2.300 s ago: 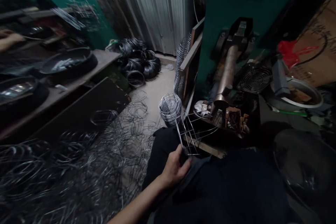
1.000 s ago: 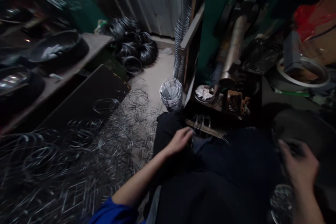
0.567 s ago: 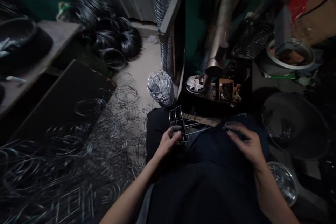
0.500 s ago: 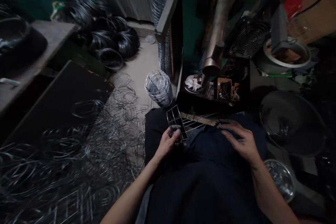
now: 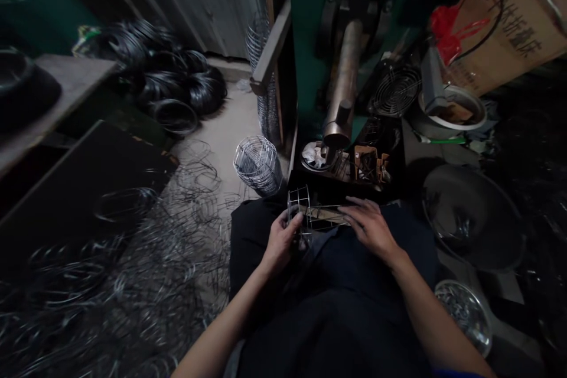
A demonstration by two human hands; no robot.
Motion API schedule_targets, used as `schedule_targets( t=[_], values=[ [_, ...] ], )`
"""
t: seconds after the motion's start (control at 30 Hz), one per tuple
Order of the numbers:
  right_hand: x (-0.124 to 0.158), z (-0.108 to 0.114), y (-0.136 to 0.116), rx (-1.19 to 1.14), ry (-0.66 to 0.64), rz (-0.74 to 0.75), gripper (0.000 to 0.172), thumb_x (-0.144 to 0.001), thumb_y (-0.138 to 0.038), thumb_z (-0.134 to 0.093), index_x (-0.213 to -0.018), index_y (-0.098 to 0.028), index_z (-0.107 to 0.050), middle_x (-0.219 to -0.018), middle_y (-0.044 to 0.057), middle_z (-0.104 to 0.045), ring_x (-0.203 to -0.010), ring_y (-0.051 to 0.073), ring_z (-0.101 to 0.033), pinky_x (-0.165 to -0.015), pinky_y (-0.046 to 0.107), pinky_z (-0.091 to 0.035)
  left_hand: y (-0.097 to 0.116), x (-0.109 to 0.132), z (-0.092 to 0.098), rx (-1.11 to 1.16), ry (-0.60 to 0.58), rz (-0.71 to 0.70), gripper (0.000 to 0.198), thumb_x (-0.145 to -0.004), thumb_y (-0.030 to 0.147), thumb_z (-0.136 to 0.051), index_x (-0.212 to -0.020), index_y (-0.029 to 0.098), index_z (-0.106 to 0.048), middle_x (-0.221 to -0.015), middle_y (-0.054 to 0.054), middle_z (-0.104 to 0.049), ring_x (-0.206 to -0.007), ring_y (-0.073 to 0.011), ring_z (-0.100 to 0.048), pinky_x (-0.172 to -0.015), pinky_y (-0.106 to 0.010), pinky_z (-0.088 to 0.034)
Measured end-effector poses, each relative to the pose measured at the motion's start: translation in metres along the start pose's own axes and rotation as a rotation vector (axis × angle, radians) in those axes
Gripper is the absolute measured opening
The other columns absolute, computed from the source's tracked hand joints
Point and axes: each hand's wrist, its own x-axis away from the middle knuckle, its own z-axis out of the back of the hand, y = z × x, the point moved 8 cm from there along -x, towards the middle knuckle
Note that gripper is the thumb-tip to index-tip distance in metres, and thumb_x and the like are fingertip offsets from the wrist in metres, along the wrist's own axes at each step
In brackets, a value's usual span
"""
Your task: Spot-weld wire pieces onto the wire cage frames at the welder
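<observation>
Left hand (image 5: 282,241) is gripping silvery open-grid wire frame (image 5: 309,207); half-open right hand (image 5: 371,225) is touching its straight prongs (image 5: 325,207). Risk: uneven pressure bending them.

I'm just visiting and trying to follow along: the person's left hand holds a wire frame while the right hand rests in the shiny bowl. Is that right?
Not quite: the right hand isn't in the shiny bowl. The head view shows it at the other end of the wire frame, though whether it grips there is unclear. The left hand does hold the frame.
</observation>
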Motion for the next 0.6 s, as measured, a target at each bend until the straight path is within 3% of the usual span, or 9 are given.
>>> schedule_targets(
  t=[0.13,0.3,0.47,0.6],
  values=[
    [-0.012,0.004,-0.011,0.102,0.051,0.102,0.031,-0.096,-0.010,-0.053,-0.121,-0.024,-0.064,-0.112,0.006,-0.074,-0.123,0.025,-0.058,-0.106,0.049,-0.033,0.008,-0.007,0.003,0.029,0.049,-0.029,0.072,-0.065,0.050,-0.085,-0.119,0.012,-0.057,-0.059,0.007,-0.053,-0.037,-0.0074,-0.044,-0.033,-0.021,-0.043],
    [-0.031,0.017,-0.019,0.091,0.099,0.168,0.029,-0.093,-0.010,-0.059,-0.118,-0.022,-0.066,-0.106,0.006,-0.075,-0.112,0.027,-0.058,-0.090,0.043,-0.044,0.021,-0.016,0.008,0.041,0.060,-0.074,0.071,-0.068,0.048,-0.083,-0.123,0.013,-0.056,-0.062,0.006,-0.055,-0.039,-0.0074,-0.046,-0.033,-0.020,-0.044],
    [-0.050,0.026,-0.023,-0.051,0.155,0.216,0.032,-0.092,-0.007,-0.058,-0.118,-0.023,-0.067,-0.101,0.005,-0.074,-0.110,0.025,-0.057,-0.091,0.041,-0.049,0.034,-0.025,0.011,0.057,0.054,-0.109,0.073,-0.067,0.048,-0.083,-0.124,0.012,-0.056,-0.061,0.007,-0.054,-0.036,-0.0070,-0.043,-0.032,-0.020,-0.042],
    [-0.060,0.030,-0.026,-0.015,0.201,0.221,0.032,-0.092,-0.007,-0.057,-0.117,-0.025,-0.068,-0.101,0.005,-0.075,-0.107,0.025,-0.059,-0.090,0.043,-0.050,0.044,-0.030,0.011,0.067,0.060,-0.120,0.074,-0.067,0.049,-0.083,-0.124,0.012,-0.055,-0.058,0.007,-0.053,-0.036,-0.0072,-0.042,-0.032,-0.020,-0.043]
  ],
)
